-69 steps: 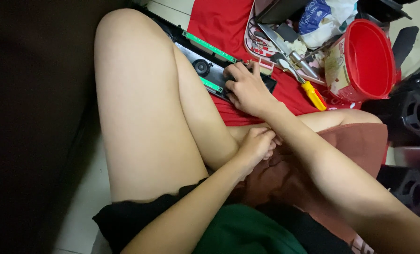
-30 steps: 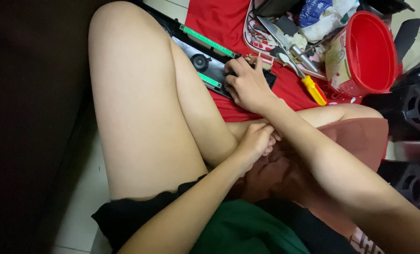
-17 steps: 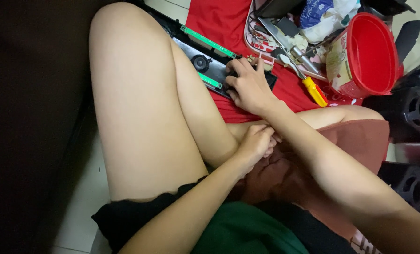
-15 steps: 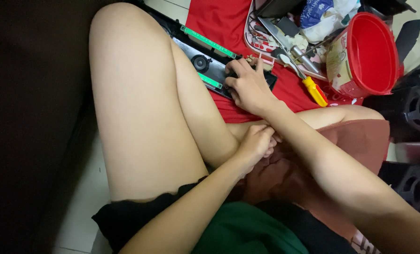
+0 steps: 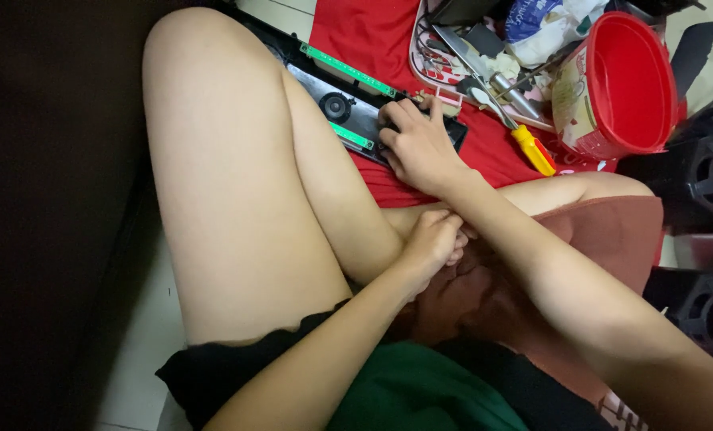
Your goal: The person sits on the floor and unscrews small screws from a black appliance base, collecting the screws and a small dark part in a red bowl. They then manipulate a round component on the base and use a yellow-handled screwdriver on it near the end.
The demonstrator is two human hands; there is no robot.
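My right hand is pressing its curled fingers on the black panel at upper centre, my left hand is closing on nothing I can tell, and the panel may be slipping off the red cloth.

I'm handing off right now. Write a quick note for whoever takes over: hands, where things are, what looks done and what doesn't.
Right hand: fingers pressed on the black device with green circuit strips, at its near end on the red cloth. Whether it grips a part cannot be told.
Left hand: loosely closed by the knee, nothing visible in it.
Yellow-handled screwdriver lies unused on the cloth, beside the red bucket and a tray of tools.
Done: the device's inside is exposed. Left: no screw or part visibly removed; the work under the fingers is hidden.
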